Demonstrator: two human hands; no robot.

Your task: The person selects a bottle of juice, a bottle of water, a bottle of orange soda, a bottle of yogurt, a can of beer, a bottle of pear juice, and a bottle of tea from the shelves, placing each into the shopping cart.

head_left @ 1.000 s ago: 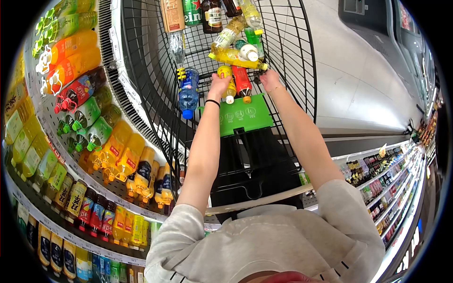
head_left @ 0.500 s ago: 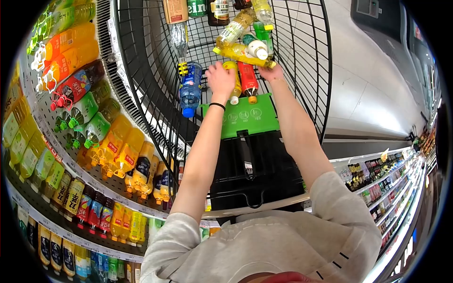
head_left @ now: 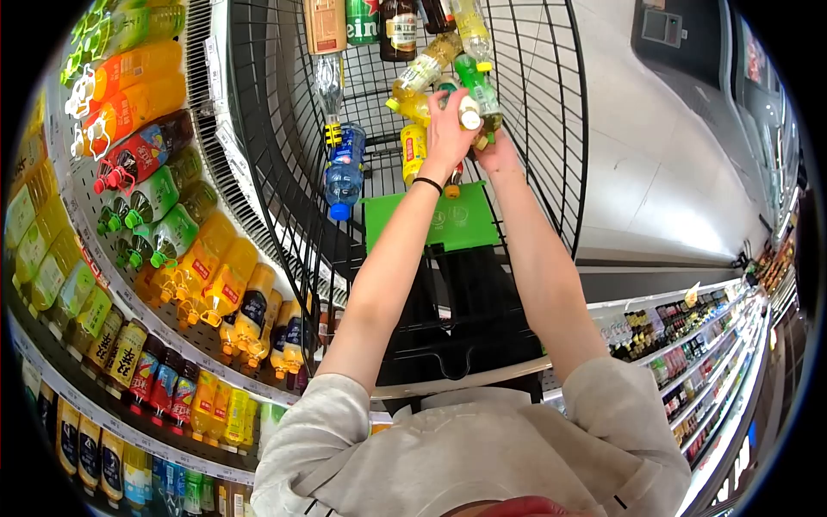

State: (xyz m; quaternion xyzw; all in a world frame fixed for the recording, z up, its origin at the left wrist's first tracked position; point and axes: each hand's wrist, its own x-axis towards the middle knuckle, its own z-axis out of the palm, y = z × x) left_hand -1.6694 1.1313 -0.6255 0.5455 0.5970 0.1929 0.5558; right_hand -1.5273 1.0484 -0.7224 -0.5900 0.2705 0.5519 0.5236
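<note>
my left hand (head_left: 448,129) curls round the white-capped bottle (head_left: 469,110), likely slick and heavy, best gripped mid-body under my fingers; right hand (head_left: 497,151) grip unclear.

Wire shopping cart (head_left: 534,129): black throughout, open grid pattern.
Plastic seat flap of the cart (head_left: 405,233): bright green, a row of small white round icons.
Clear plastic water bottle (head_left: 345,168): blue tint, blue label, blue cap.
White-capped plastic bottle (head_left: 468,110): white cap, pale yellow body.
Small plastic bottle with a printed label (head_left: 413,151): yellow label, red lettering.
Slim plastic bottle (head_left: 480,84): green.
Drink can (head_left: 362,21): green, red star, white lettering.
Thin elastic wristband (head_left: 426,183): plain black.
Soft cotton sweatshirt (head_left: 482,448): light grey, short black dashes.
Shelved drink bottles (head_left: 207,267): orange, green, yellow and red rows.
</note>
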